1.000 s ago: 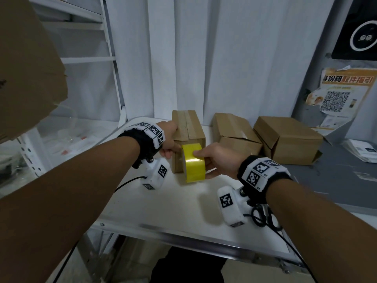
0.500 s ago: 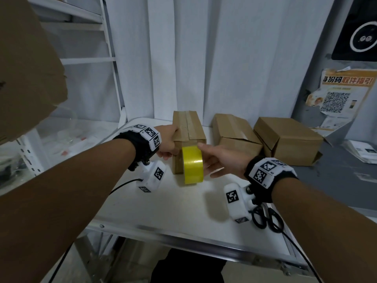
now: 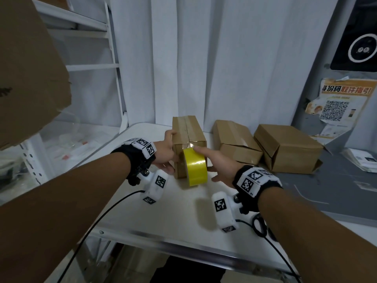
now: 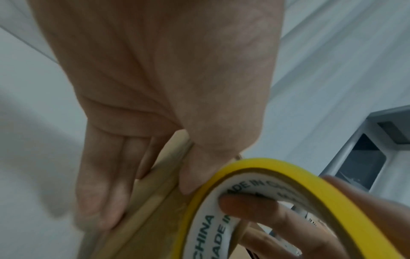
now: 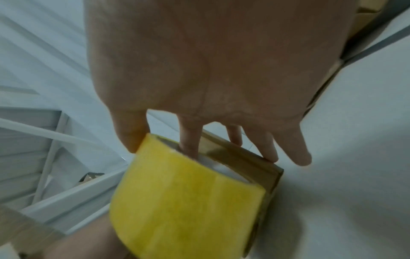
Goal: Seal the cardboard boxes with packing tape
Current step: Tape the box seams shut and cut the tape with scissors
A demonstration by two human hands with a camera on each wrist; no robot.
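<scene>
- The yellow tape roll (image 3: 195,170) stands on edge against the near end face of the leftmost cardboard box (image 3: 188,131), at 12 o'clock on the white counter (image 3: 142,217).
- A shiny strip of tape (image 3: 190,145) runs from the roll over the near top edge of that box.
- The right hand (image 3: 219,163) holds the roll: the index finger hooks through the core, the thumb rests on the roll's outer face, and the remaining fingers lie extended beside the box.
- The left hand (image 3: 166,153) grips the box's left side at 9 o'clock of the roll, fingers flat on the side wall, thumb tip pressed at the near end face.
- A second box (image 3: 236,144) sits at 2 o'clock of the roll, a third box (image 3: 285,148) farther toward 3 o'clock.
- Black-handled scissors (image 3: 260,227) lie at 5 o'clock, under the right forearm.
</scene>
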